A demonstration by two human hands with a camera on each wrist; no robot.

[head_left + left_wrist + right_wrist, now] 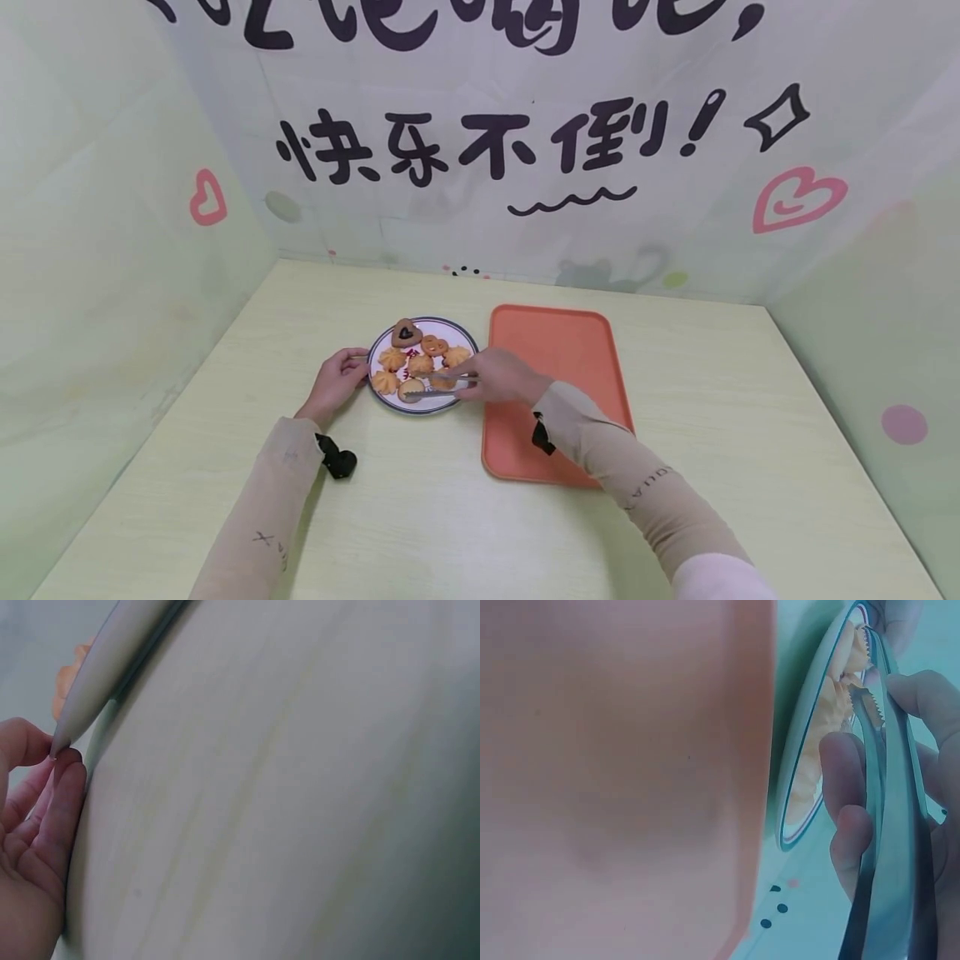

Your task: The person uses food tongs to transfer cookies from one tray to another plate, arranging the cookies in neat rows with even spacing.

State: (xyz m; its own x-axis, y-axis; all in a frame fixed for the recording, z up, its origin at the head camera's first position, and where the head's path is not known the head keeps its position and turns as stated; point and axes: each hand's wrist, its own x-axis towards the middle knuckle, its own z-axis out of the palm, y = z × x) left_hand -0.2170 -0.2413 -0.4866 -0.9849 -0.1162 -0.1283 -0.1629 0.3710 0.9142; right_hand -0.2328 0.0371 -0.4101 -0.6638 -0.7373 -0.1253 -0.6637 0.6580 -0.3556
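A white plate (426, 409) with a dark blue rim line holds several cookies, among them a heart-shaped cookie (406, 334) with a dark centre, a pretzel-shaped cookie (434, 345) and a swirled cookie (386, 382). At the plate's left edge, my left hand (335, 385) pinches the rim between thumb and fingers. My right hand (504, 375) grips metal tongs (897, 817) with toothed tips. Low over the plate's near side, the tongs' two arms stand apart, their tips overlapping a round pale cookie (411, 390) in the head view. That hand partly covers the plate's right edge.
An orange rectangular tray (555, 342) lies just right of the plate, partly under my right forearm. The pale wooden table (405, 517) is bounded by a printed backdrop (450, 225) behind and cloth walls at both sides.
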